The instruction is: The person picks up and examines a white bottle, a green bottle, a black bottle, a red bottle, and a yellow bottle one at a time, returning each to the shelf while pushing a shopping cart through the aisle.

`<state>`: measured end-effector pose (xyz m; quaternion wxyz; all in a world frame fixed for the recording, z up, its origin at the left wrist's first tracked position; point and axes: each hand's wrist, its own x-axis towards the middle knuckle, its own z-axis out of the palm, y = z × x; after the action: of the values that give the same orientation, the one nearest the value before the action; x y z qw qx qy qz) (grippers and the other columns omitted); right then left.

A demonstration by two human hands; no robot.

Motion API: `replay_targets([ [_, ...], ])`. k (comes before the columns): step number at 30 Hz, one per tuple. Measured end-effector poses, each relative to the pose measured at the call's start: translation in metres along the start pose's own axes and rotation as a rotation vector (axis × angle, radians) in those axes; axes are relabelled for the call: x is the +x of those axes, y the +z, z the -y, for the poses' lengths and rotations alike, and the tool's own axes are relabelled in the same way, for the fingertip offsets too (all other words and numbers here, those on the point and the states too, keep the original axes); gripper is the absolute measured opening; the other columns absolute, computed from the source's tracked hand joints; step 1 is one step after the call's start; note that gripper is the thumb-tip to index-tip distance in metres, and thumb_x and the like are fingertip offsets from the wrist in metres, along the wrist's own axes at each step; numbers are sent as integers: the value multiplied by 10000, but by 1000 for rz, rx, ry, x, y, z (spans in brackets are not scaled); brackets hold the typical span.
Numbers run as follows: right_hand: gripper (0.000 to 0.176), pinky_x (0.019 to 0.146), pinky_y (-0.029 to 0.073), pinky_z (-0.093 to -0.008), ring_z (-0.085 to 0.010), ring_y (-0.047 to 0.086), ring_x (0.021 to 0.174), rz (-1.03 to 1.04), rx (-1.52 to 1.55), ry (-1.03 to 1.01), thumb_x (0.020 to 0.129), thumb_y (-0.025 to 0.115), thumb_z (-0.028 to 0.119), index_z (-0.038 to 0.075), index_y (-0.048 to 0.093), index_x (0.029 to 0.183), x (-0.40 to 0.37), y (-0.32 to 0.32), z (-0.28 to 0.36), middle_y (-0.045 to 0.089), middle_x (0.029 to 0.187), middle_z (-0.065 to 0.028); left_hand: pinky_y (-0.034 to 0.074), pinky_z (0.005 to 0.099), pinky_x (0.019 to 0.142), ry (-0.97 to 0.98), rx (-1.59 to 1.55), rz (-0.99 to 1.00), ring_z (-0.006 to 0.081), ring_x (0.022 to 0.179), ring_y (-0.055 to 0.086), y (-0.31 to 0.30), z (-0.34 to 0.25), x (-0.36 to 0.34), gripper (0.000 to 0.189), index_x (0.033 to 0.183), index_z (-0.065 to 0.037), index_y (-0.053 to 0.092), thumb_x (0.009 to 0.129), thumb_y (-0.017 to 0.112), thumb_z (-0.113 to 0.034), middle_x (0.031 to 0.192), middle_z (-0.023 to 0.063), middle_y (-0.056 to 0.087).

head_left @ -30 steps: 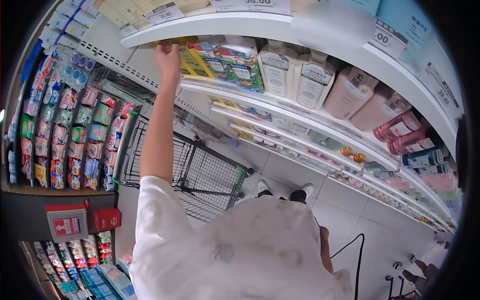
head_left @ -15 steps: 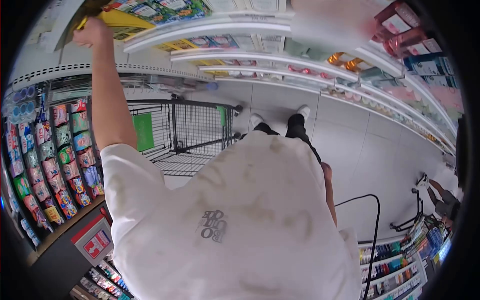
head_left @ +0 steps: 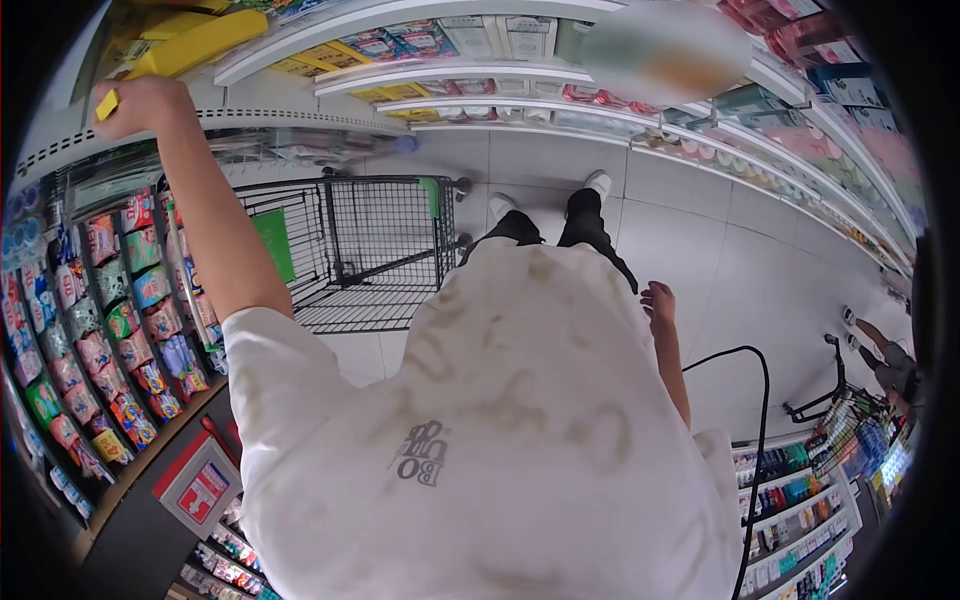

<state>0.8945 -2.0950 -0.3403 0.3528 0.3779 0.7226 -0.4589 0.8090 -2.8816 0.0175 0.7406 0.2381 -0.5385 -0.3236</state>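
Note:
At the upper left, my left hand (head_left: 145,105) is wrapped round a long yellow item (head_left: 200,45), beside the edge of a white shelf. One yellow end pokes out of the fist on its left side; what the item is, I cannot make out. My right hand (head_left: 658,303) hangs low beside my white shirt (head_left: 500,400), its fingers slightly bent and apart, with nothing in them.
A black wire shopping cart (head_left: 385,235) with green panels stands on the tiled floor (head_left: 680,240). Shelves of boxes (head_left: 525,38) run along the top, and colourful packets (head_left: 125,320) fill racks at left. A person (head_left: 885,350) is beside another cart (head_left: 845,425) at right.
My left hand has moved down and left, bringing the long yellow item into clearer view. My right hand has swung outward and its fingers now show. The cart sits slightly further left in view.

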Motion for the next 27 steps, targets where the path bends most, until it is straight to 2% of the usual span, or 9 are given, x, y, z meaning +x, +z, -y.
replay_targets([
  [5,253,547,428,-258,-123,561,619,29,-79,-288,894,551,205,11,598,1050,-30,28,68,628,770,-68,438,357,575,27,-110,51,208,639,475,-8,-34,3,169,825,8,412,822,557,-79,762,107,540],
  [10,153,532,400,-250,-89,520,595,475,-284,-578,914,538,169,31,590,870,-94,76,170,591,684,-33,464,368,546,-43,-199,4,223,647,500,-24,-64,-1,174,837,7,417,805,572,-67,752,117,539],
  [14,189,506,397,-256,-102,531,589,644,-260,-669,938,526,189,34,550,831,-172,97,238,584,685,-44,494,382,531,-28,-209,41,228,660,529,-49,-104,-12,178,841,0,432,803,585,-82,740,109,533],
  [16,261,487,416,-271,-119,561,602,1116,114,-508,948,537,256,40,519,801,-211,98,262,590,699,-67,498,376,537,-14,-175,55,217,664,536,-69,-122,-19,170,841,-1,442,811,582,-91,737,99,533],
  [17,261,487,416,-271,-119,561,602,1132,109,-507,948,537,256,40,519,801,-215,106,265,590,699,-67,501,370,543,-8,-153,75,206,669,543,-79,-130,-24,163,841,-2,451,819,579,-100,734,90,533],
  [19,301,476,438,-288,-146,589,615,1486,-16,-391,947,543,298,45,494,793,-221,121,270,603,735,-88,501,352,553,5,-86,74,195,670,540,-98,-151,-44,157,846,-2,457,828,570,-109,736,80,533],
  [23,292,553,479,-282,-157,612,682,1254,-504,-203,943,547,313,36,527,851,-168,171,234,619,792,-91,478,311,643,-76,10,104,169,694,518,-145,-160,-92,131,857,-23,472,889,560,-115,750,55,519],
  [25,285,639,493,-273,-156,614,755,894,-902,-642,951,538,313,30,556,921,-110,180,203,627,838,-78,483,327,681,-130,-27,170,171,718,523,-170,-156,-117,126,820,-37,477,904,549,-97,764,57,523],
  [27,263,677,487,-270,-148,609,782,899,-870,-544,957,533,294,33,563,954,-113,182,208,630,859,-68,481,338,707,-261,22,188,168,738,525,-190,-158,-144,150,811,-47,480,929,551,-106,782,55,524],
])
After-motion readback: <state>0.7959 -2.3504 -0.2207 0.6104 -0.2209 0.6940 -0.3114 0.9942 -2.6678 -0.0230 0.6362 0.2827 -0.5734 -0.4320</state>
